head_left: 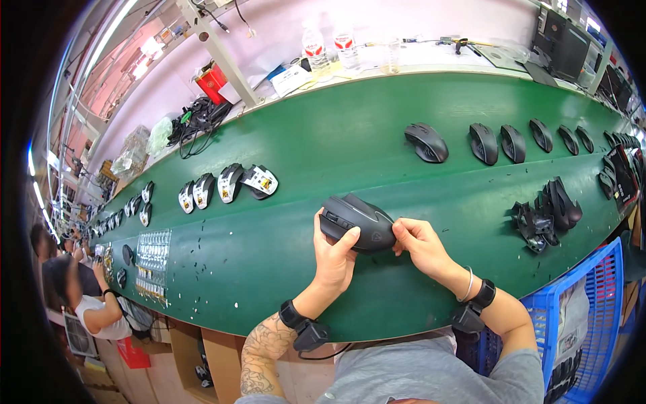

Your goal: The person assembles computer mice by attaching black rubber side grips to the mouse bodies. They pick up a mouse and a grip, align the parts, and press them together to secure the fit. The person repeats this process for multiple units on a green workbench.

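A black computer mouse (360,219) is held just above the green bench, roughly in front of my chest. My left hand (334,252) wraps its left side, thumb lying along the side buttons. At the mouse's right end, the thumb and fingers of my right hand (418,246) pinch its edge; whether a small part sits between them is hidden. Right of my hands lies a pile of loose black mouse shells (548,212). Beyond them a finished-looking black mouse (427,143) rests at the left of a row of similar mice (513,143).
Partly covered mice with white inner parts (229,183) stand at left, near a clear tray of small parts (153,262). A blue crate (585,303) is at my right. Bottles (314,50) line the back shelf. Another person (101,310) sits far left. Black scraps dot the bench.
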Demonstrator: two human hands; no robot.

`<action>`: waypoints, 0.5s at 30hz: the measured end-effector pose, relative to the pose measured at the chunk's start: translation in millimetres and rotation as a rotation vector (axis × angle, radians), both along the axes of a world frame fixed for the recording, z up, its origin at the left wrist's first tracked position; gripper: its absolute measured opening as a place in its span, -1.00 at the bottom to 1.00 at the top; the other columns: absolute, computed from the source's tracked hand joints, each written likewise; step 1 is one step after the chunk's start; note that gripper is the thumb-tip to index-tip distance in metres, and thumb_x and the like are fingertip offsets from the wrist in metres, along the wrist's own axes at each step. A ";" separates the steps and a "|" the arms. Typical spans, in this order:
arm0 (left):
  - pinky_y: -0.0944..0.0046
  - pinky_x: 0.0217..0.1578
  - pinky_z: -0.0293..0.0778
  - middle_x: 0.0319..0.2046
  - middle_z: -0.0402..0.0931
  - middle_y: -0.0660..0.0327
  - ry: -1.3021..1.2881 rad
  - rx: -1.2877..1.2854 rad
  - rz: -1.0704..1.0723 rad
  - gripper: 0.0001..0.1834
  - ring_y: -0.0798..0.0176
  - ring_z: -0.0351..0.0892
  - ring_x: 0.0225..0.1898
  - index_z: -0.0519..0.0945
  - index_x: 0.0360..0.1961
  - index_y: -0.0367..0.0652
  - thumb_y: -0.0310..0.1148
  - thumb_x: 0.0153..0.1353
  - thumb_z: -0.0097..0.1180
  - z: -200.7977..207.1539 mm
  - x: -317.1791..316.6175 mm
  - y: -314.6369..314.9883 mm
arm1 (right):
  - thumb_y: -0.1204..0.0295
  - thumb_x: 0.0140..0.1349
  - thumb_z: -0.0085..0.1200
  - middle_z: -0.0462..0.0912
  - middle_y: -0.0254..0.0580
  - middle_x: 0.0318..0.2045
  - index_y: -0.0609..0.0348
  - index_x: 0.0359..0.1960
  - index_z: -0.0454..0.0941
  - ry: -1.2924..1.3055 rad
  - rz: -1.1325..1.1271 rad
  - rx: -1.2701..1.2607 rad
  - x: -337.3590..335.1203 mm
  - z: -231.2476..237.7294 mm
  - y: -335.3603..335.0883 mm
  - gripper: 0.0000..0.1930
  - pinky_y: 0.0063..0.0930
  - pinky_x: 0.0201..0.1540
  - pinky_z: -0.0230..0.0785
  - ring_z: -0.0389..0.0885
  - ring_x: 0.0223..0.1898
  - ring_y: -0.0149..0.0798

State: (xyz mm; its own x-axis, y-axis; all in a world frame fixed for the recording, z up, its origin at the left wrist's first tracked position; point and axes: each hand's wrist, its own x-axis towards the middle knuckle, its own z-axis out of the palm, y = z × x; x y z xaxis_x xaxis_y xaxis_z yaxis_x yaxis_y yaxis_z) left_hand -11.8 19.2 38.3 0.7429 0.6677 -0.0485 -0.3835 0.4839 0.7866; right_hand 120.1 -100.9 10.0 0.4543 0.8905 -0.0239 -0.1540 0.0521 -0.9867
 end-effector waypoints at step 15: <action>0.17 -0.09 0.53 -0.06 0.42 0.14 0.049 -0.047 0.042 -0.56 0.22 0.50 -0.04 0.28 0.08 -0.18 -0.42 0.20 0.10 -6.8 4.5 -10.8 | 0.38 -0.13 0.44 0.57 -0.10 -0.13 0.21 0.09 0.45 -0.419 -0.116 0.069 -7.5 21.9 -1.0 -0.33 -0.45 -0.13 0.50 0.56 -0.10 -0.30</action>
State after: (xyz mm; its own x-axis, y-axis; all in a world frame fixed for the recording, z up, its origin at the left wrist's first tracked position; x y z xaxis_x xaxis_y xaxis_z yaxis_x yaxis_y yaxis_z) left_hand -7.3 8.4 31.5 0.7103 0.6942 -0.1160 -0.3658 0.5049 0.7819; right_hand 112.7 -102.0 31.9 0.5093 0.8261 0.2412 0.2695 0.1131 -0.9563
